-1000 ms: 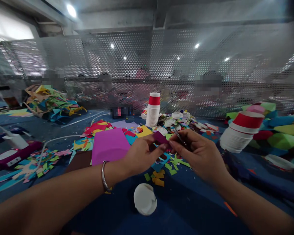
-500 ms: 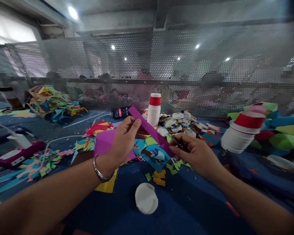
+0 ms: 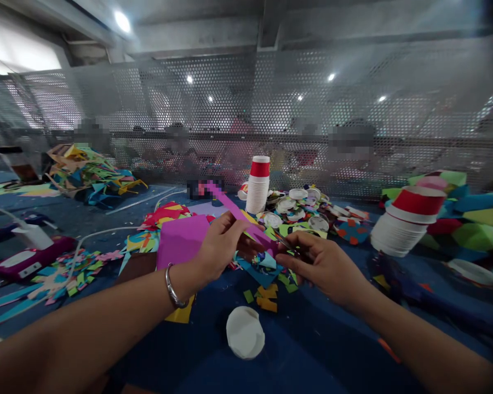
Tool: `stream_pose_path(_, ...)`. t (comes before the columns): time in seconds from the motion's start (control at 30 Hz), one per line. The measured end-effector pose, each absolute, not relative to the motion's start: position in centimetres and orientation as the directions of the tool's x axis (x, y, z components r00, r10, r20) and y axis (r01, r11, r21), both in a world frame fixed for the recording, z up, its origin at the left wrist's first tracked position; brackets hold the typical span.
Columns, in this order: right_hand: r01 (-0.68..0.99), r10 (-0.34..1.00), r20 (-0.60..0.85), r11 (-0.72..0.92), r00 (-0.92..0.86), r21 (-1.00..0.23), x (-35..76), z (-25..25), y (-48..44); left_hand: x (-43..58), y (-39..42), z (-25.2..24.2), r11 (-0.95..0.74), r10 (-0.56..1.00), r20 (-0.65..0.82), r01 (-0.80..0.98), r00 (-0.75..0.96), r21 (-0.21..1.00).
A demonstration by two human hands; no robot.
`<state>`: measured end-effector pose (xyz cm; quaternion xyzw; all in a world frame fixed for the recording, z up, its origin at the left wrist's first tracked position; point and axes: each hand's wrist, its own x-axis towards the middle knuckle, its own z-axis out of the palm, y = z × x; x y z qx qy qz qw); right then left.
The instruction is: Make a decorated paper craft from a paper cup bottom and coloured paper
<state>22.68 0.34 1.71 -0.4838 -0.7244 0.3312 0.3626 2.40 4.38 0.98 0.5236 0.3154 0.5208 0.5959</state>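
My left hand [image 3: 224, 246] is closed on a long purple paper strip [image 3: 225, 202], whose far end sticks out toward the back. Close by on the right, my right hand [image 3: 318, 262] grips a small pair of scissors [image 3: 286, 242], its blades pointing left at the strip's near end. Whether the blades touch the paper I cannot tell. Left of my left hand lies a purple paper sheet [image 3: 181, 241]. Blue, green and orange paper scraps [image 3: 268, 300] lie below the hands. Nearer to me sits a round white paper piece [image 3: 245, 332].
A white-and-red stack of paper cups [image 3: 258, 189] stands behind my hands, with another cup stack [image 3: 402, 232] at right. Small decorated discs [image 3: 298, 205] are heaped between them. On the left are a purple power strip [image 3: 33, 260] with cables and a scrap pile [image 3: 88, 175].
My left hand has slid down and right along the strip, close to my right hand. The right hand has shifted slightly left, and the scissors' blades show more clearly.
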Motion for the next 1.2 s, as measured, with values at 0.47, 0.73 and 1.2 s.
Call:
stream_pose_path(0.47,0.484,0.952,0.219,0.298,-0.215,-0.823,22.5,1.9,-0.3,2.3,3.5,1.7,0.046,0.919,0.140,-0.453,0.368,0.890)
stream_pose_path(0.73,0.436,0.963,0.209,0.263,-0.168,-0.860,23.0,1.6,0.1,3.1,2.8,1.0,-0.004,0.876,0.128,-0.258,0.464,0.966)
stream_pose_path(1.2,0.380,0.972,0.141,0.203,-0.186,-0.902,23.2,1.2,0.5,2.2,3.3,1.1,0.054,0.923,0.086,-0.347,0.375,0.936)
